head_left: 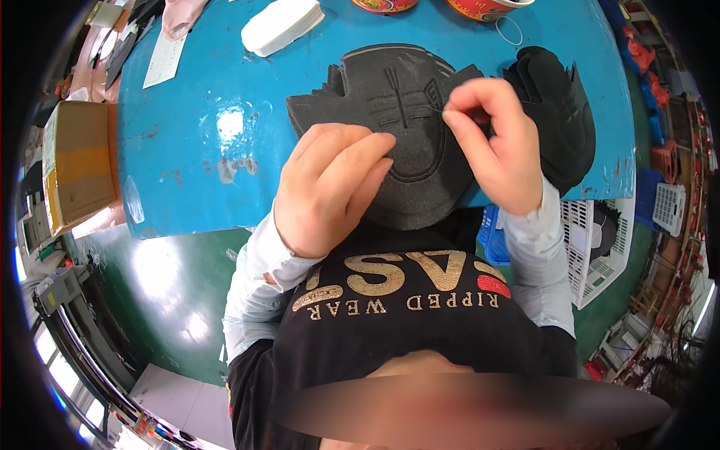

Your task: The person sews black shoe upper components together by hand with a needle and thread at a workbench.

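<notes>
A stack of dark grey foam pieces, with curved edges and embossed lines on the top one, lies in front of me at the near edge of the blue table. Over its left part is my left hand, fingers curled and thumb side hidden; I cannot make out anything in it. My right hand is above the stack's right side, thumb and forefinger pinched together beside the embossed marks. Whatever is between those fingertips is too small to name. A second pile of black foam pieces lies right of my right hand.
A white folded stack, a paper slip and two red bowls are toward the table's far side. A thin loop lies near the bowls. A cardboard box stands left; a white crate is below right.
</notes>
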Available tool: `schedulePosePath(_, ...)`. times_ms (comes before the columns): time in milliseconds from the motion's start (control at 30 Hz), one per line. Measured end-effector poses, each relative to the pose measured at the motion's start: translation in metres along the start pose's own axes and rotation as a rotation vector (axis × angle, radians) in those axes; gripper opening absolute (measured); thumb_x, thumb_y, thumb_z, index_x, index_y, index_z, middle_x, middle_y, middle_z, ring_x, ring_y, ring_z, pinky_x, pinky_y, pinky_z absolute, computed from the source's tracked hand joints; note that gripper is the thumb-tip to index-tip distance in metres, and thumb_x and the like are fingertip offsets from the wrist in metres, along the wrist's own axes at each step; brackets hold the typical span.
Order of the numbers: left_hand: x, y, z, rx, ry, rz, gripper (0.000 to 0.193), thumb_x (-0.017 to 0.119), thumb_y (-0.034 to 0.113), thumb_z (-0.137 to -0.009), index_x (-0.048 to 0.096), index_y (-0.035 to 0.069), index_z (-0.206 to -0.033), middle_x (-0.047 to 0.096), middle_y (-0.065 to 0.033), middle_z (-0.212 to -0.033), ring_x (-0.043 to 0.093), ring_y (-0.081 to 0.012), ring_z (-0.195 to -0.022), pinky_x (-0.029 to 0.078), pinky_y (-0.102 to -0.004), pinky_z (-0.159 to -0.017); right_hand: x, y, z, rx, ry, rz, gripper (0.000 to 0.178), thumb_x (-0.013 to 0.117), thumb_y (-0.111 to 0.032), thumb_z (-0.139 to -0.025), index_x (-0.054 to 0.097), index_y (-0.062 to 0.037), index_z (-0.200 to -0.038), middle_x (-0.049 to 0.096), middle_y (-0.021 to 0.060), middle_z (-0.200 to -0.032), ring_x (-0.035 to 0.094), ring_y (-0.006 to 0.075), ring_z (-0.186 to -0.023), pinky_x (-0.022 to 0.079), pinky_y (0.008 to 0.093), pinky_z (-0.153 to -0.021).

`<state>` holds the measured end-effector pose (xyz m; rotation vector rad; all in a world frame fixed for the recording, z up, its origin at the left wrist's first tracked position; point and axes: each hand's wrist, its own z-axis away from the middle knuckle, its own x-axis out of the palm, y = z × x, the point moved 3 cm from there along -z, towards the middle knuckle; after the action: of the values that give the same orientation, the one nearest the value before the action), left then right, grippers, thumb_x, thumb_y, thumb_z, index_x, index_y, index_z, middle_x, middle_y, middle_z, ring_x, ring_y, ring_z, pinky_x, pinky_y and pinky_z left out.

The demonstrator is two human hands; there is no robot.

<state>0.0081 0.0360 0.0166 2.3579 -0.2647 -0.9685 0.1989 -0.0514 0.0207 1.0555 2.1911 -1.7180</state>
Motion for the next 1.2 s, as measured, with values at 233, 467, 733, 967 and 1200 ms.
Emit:
schedulePosePath(233,0.008,-0.007,-0.003,-0.021,-0.095,-0.037,0.032,0.077,-0.002,-0.073,0.068,0.001,-0.103,0.065,-0.0114,-0.092,0.063,-0.0296,-0.082,0.051,-0.0367,-0.07,0.008,0.016,-0.021,-0.123,-0.199,0.213,0.017,0.066,0.0,-0.085,0.055,-0.0052,-0.097,0.065,0.0098,-0.087,0.063,0.0329,-0.083,0.049,0.0419,-0.073)
schedulePosePath(467,0.01,-0.004,-0.008,-0.054,-0.111,-0.073,0.033,0.076,-0.003,-0.075,0.067,0.001,-0.106,0.066,-0.011,-0.093,0.063,-0.0294,-0.083,0.051,-0.037,-0.071,0.008,0.015,-0.031,-0.162,-0.295,0.275,0.016,0.065,0.001,-0.083,0.056,-0.0052,-0.096,0.064,0.0092,-0.082,0.063,0.0302,-0.078,0.049,0.0389,-0.069)
schedulePosePath(733,0.04,0.001,-0.03,-0.057,-0.345,-0.378,0.04,0.068,0.0,-0.071,0.068,0.001,-0.11,0.057,-0.0076,-0.086,0.057,-0.0248,-0.079,0.051,-0.0333,-0.073,0.008,0.019,-0.038,-0.045,-0.363,0.299,0.013,0.067,-0.003,-0.083,0.059,-0.0052,-0.093,0.063,0.0097,-0.076,0.064,0.0247,-0.069,0.048,0.0337,-0.061)
schedulePosePath(967,0.042,0.0,-0.033,-0.056,-0.347,-0.381,0.038,0.068,0.0,-0.072,0.068,0.001,-0.109,0.057,-0.0081,-0.086,0.056,-0.0253,-0.079,0.051,-0.0339,-0.073,-0.002,0.028,-0.014,-0.214,-0.153,0.246,0.019,0.067,0.004,-0.075,0.07,-0.0057,-0.091,0.066,0.0096,-0.097,0.065,0.0298,-0.086,0.054,0.0368,-0.072)
schedulePosePath(1200,0.034,-0.001,-0.031,-0.081,-0.355,-0.326,0.033,0.067,-0.001,-0.076,0.068,0.0,-0.109,0.061,-0.0103,-0.091,0.058,-0.0295,-0.081,0.052,-0.0357,-0.074,0.008,0.022,-0.002,-0.369,-0.035,0.471,0.021,0.069,0.003,-0.072,0.07,-0.0033,-0.093,0.065,0.0075,-0.097,0.062,0.0277,-0.088,0.053,0.0351,-0.077)
